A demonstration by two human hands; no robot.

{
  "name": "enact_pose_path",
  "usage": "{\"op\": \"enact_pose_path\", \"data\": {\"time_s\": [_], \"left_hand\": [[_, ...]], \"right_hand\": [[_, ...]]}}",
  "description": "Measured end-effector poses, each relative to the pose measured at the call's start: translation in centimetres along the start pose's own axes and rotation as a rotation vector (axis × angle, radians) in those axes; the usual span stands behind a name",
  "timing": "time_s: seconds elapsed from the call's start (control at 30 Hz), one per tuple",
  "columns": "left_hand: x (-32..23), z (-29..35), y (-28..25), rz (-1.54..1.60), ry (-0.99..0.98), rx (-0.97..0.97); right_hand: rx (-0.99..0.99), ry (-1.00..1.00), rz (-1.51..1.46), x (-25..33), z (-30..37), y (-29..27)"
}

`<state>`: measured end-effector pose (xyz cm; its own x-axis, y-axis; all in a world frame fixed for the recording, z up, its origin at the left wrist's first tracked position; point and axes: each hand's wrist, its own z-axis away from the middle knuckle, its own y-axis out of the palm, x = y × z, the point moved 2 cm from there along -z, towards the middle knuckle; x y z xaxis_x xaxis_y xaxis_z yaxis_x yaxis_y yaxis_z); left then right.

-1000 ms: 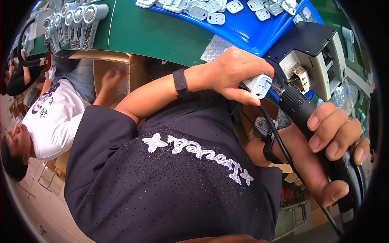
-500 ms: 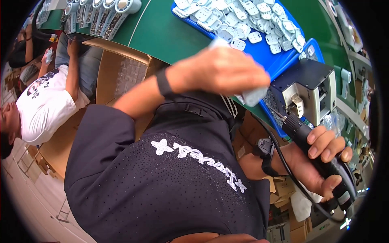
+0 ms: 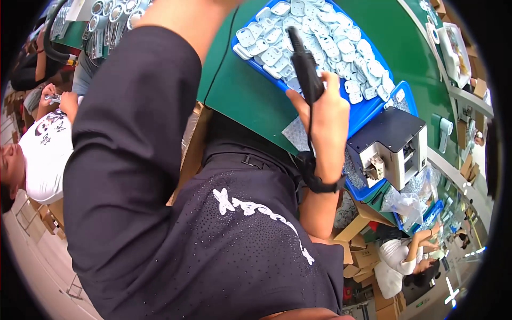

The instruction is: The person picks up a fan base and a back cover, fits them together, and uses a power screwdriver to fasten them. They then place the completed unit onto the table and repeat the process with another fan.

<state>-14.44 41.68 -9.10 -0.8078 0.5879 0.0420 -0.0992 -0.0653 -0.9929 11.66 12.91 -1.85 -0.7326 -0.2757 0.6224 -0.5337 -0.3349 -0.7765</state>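
Note:
My right hand (image 3: pixel 328 109) is wrapped round a black electric screwdriver (image 3: pixel 305 69), its tip pointing up and away over a blue tray (image 3: pixel 256 66). Heaped in that tray are many pale blue plastic plates (image 3: pixel 320 32) with small holes. My left forearm (image 3: pixel 184 18) stretches past the upper edge of the head view, so my left hand is out of sight. Close to that forearm, several pale blue handheld fans (image 3: pixel 114 13) stand at the upper left of the green table (image 3: pixel 226 109).
A black-topped screw feeder (image 3: pixel 392 136) stands in a second blue tray (image 3: pixel 408 93) at the right. Behind it a single fan-like part (image 3: pixel 445 130) lies on the table. One co-worker (image 3: pixel 50 154) sits at the left, another (image 3: pixel 400 261) at the lower right. Cardboard boxes (image 3: pixel 362 253) stand below.
My right hand has swung the screwdriver from beside the feeder up and left over the plates. My left hand, earlier above the tray's near edge with a pale part, has moved up out of view.

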Motion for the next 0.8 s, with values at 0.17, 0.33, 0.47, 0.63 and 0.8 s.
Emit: {"op": "enact_pose_path", "data": {"time_s": [0.17,0.33,0.47,0.63,0.8], "left_hand": [[-7.3,4.4,-6.3,0.007,-0.065,-0.87],[-15.6,25.3,-10.4,0.4,-0.699,-1.173],[-22.1,36.5,-3.5,0.103,-1.377,-0.875],[-25.4,42.1,1.3,-0.208,-1.204,-0.465],[-28.1,40.0,-2.6,0.087,-1.051,-0.732]], "right_hand": [[0.041,0.072,0.159,-1.9,-2.3,2.1],[0.098,-0.019,0.123,-1.3,-3.2,3.0],[0.118,0.017,0.007,-3.2,-2.6,1.9],[-0.036,-0.031,-0.342,-4.5,0.1,-1.3],[-0.034,0.033,-0.809,-2.3,5.1,-4.2]]}}
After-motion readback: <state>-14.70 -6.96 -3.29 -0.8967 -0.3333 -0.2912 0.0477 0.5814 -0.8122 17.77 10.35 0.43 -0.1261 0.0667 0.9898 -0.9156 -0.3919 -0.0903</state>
